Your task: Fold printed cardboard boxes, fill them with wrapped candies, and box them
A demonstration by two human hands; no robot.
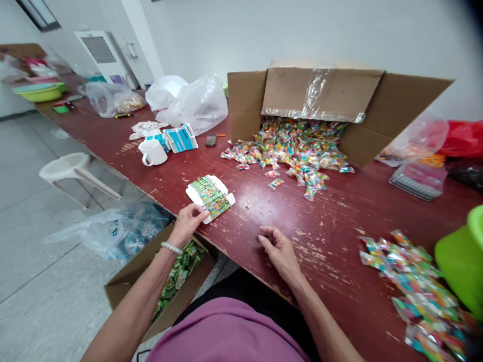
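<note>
My left hand [190, 221] is at the near edge of the red surface [264, 211]. Its fingers pinch the corner of a small stack of flat green cartons [210, 196], which lie on the surface just past my fingers. My right hand [277, 249] rests nearby with fingers loosely curled and holds nothing. Below my left arm, a brown box on the floor [169, 281] is partly full of green packs, so I think some work is done. To my right lies a heap of bright candy packets [411, 281] beside a green tub [462, 256]. Farther off, a big cardboard box [332, 108] lies on its side and many more candy packets spill out, so lots seems left. A white mug [153, 152] stands far left.
</note>
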